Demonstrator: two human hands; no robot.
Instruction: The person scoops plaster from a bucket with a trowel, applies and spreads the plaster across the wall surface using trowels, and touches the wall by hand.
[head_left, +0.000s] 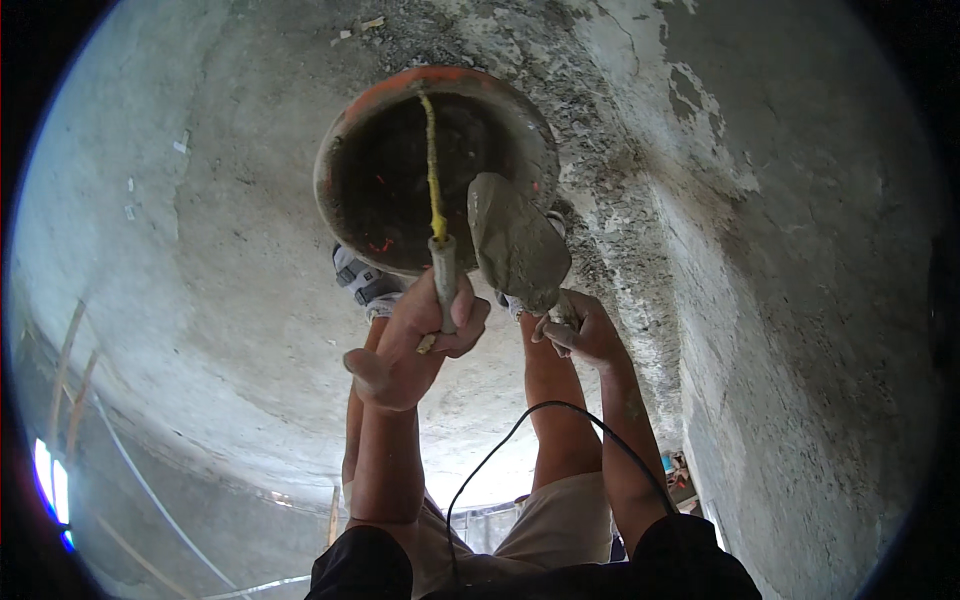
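Observation:
My left hand point(410, 340) has its fingers wrapped round the grey handle of a tool point(445, 280); the tool's long, narrow yellowish part reaches up across a round, orange-rimmed bucket point(365, 120). My right hand point(585, 330) grips the mortar-crusted handle of a trowel point(515, 235), whose broad blade is covered in wet grey mortar and overlaps the bucket's lower right in the view. The bucket has dark, wet-looking contents with small orange flecks, and stands by my feet.
Stained concrete floor point(230, 200) surrounds the bucket. A rough plastered wall point(800, 300) rises along the right. A dark cable point(555, 403) loops by my legs. Wooden poles point(65, 365), a pale pipe point(150, 490) and a bright opening point(52, 485) show at the lower left.

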